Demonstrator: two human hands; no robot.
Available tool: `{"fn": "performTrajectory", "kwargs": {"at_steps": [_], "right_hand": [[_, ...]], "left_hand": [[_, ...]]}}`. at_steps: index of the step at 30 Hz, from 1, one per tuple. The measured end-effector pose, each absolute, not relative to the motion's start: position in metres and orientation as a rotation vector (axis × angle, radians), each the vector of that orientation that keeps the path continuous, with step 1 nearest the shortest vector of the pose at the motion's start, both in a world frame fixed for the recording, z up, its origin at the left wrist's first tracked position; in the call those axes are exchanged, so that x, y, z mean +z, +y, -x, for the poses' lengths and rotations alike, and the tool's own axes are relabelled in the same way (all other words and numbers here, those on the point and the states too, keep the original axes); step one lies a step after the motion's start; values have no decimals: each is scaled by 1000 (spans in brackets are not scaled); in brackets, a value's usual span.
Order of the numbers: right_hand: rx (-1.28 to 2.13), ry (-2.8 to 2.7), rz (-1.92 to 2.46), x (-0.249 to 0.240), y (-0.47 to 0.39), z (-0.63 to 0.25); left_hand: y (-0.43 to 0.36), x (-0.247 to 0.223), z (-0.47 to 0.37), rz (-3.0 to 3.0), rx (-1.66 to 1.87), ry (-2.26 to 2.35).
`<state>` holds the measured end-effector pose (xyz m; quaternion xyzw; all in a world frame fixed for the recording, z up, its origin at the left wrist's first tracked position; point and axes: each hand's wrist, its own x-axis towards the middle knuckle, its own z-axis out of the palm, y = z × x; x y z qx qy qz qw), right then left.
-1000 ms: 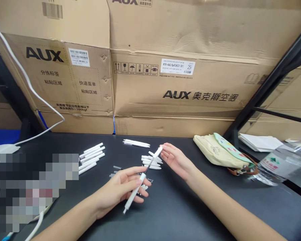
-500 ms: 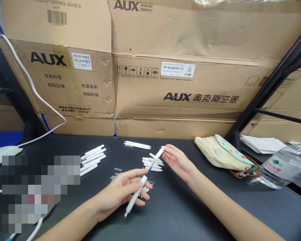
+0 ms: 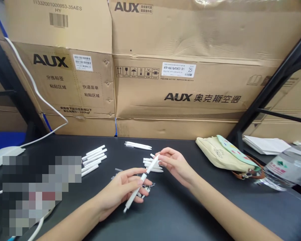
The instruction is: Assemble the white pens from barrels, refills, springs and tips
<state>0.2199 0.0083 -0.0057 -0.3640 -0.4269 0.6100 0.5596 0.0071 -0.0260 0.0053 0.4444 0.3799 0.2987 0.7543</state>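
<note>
Between thumb and fingers, my left hand [image 3: 130,185] grips the white barrel of a pen [image 3: 134,196], which points up and to the right. My right hand [image 3: 174,162] pinches the white front section [image 3: 153,164] of that pen by its tip. A narrow dark gap shows between the two white parts, in line with each other. Behind them lie several white front sections [image 3: 154,169] in a small pile. Under and beyond my left hand are small clear and white pen parts [image 3: 146,191], partly hidden by the fingers.
White barrels [image 3: 94,157] lie in a row at the left, and white pens [image 3: 137,145] at the back. A cream pouch [image 3: 220,154] and a water bottle [image 3: 281,167] are at the right. At the left are a power strip [image 3: 7,155] and a blurred-out item [image 3: 40,194]. Cardboard boxes [image 3: 175,87] stand behind.
The white front section has slid down over the dark refill toward the barrel, so the exposed length has shrunk to a narrow gap. My right hand has moved slightly nearer my left, its fingers closing around the tip.
</note>
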Motion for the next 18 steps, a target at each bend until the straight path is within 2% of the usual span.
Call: {"fn": "performTrajectory", "kwargs": {"at_steps": [18], "right_hand": [[1361, -1384, 968, -1, 5, -225]], "left_hand": [[-25, 4, -8, -1147, 619, 824]]}}
